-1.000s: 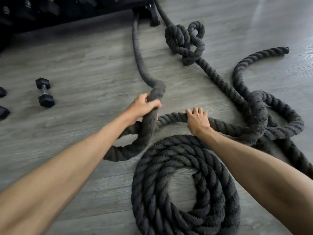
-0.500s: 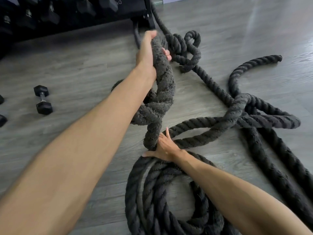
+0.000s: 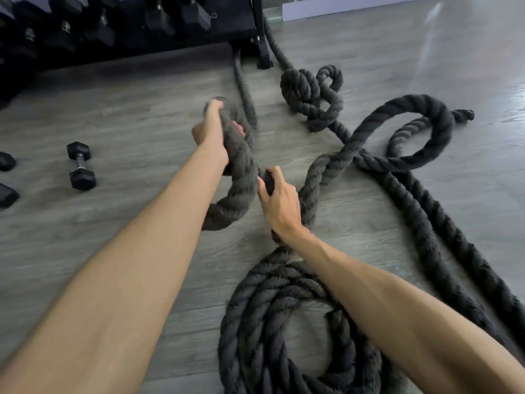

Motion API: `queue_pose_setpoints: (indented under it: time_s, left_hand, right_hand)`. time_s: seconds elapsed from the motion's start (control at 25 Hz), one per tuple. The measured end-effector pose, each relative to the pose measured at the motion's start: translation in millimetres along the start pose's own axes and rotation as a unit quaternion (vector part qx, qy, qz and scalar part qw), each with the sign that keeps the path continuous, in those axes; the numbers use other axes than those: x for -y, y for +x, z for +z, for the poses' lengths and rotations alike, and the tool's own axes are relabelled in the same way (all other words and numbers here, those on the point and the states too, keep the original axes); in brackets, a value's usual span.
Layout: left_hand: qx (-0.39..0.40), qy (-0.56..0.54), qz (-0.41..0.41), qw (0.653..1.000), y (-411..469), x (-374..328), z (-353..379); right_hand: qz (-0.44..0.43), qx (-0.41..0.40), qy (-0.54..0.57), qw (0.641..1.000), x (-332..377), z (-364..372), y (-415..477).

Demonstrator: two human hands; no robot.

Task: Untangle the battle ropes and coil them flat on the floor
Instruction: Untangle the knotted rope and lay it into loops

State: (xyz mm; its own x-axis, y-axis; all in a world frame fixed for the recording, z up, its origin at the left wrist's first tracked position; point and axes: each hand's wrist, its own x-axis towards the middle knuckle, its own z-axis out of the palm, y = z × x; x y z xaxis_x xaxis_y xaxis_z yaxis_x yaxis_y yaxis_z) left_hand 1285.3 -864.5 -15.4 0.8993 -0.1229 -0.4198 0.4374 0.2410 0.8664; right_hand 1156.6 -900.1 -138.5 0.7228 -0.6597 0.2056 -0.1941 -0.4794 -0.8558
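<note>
A thick black battle rope lies on the grey wood floor. A flat coil (image 3: 272, 331) of it sits near me at the bottom centre. My left hand (image 3: 213, 132) grips a raised loop of rope (image 3: 241, 177) above the coil. Just to its right, my right hand (image 3: 279, 200) grips the same stretch where it bends down toward the coil. A knotted tangle (image 3: 311, 98) lies farther back. Loose loops (image 3: 420, 132) cross on the right, and two strands (image 3: 443, 237) run down the right side.
A black dumbbell rack (image 3: 127, 27) stands at the back left, with the rope running round its foot (image 3: 262, 56). A small black dumbbell (image 3: 81, 166) lies on the floor at the left, with two more weights (image 3: 5, 177) at the left edge.
My left hand has come down and toward me with the raised rope loop. My right hand has left the coil's edge and taken hold of the rope beside the left hand.
</note>
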Motion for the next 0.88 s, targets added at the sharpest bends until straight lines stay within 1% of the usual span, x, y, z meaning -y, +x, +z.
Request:
queue_pose_setpoints:
  time_s: [0.04, 0.08, 0.12, 0.16, 0.2, 0.24, 0.28, 0.32, 0.4, 0.44, 0.48, 0.56, 0.6, 0.64, 0.72, 0.76, 0.8, 0.84, 0.88]
  left_hand:
    - [0.012, 0.107, 0.017, 0.994, -6, 12, 3]
    - [0.047, 0.228, 0.038, 0.972, -12, 28, 6]
    - [0.084, 0.36, 0.064, 0.927, -17, 45, 7]
    - [0.106, 0.478, 0.102, 0.866, -23, 59, 7]
    - [0.124, 0.561, 0.148, 0.805, -26, 67, 6]
    - [0.142, 0.605, 0.192, 0.759, -31, 70, 5]
    - [0.158, 0.629, 0.227, 0.727, -31, 70, 3]
    - [0.169, 0.652, 0.258, 0.692, -31, 67, -3]
    - [0.155, 0.705, 0.311, 0.618, -18, 51, -24]
    - [0.138, 0.717, 0.323, 0.602, -7, 38, -37]
    - [0.116, 0.71, 0.334, 0.609, 7, 23, -48]
    - [0.047, 0.67, 0.354, 0.65, 36, -9, -68]
    - [0.0, 0.65, 0.354, 0.673, 53, -21, -77]
    - [-0.051, 0.642, 0.343, 0.684, 70, -29, -89]
    - [-0.133, 0.666, 0.279, 0.678, 99, -27, -122]
    - [-0.146, 0.679, 0.246, 0.676, 110, -14, -142]
    - [-0.156, 0.685, 0.218, 0.678, 115, 3, -162]
    - [-0.175, 0.681, 0.185, 0.687, 118, 25, -178]
    - [-0.194, 0.674, 0.15, 0.696, 115, 47, -191]
  right_hand:
    - [0.017, -0.003, -0.03, 0.999, 2, -1, 6]
    - [0.051, 0.0, -0.046, 0.998, 5, -1, 10]
    - [0.084, 0.011, -0.047, 0.995, 3, 1, 14]
    - [0.108, 0.028, -0.039, 0.993, -1, 3, 16]
    - [0.123, 0.046, -0.031, 0.991, -8, 5, 21]
    - [0.142, 0.057, -0.022, 0.988, -18, 4, 29]
    - [0.172, 0.063, -0.019, 0.983, -27, -1, 38]
    - [0.2, 0.074, -0.038, 0.976, -38, -7, 48]
    - [0.231, 0.128, -0.113, 0.958, -59, -18, 67]
    - [0.239, 0.166, -0.143, 0.946, -65, -21, 73]
    - [0.241, 0.21, -0.17, 0.932, -68, -22, 77]
    - [0.229, 0.313, -0.22, 0.895, -74, -23, 78]
    - [0.23, 0.371, -0.245, 0.866, -74, -23, 76]
    - [0.249, 0.431, -0.256, 0.829, -73, -24, 73]
    - [0.331, 0.508, -0.232, 0.761, -79, -28, 69]
    - [0.363, 0.523, -0.218, 0.74, -84, -33, 67]
    - [0.38, 0.527, -0.215, 0.729, -90, -36, 67]
    - [0.384, 0.523, -0.217, 0.73, -93, -39, 68]
    - [0.375, 0.511, -0.221, 0.741, -94, -40, 69]
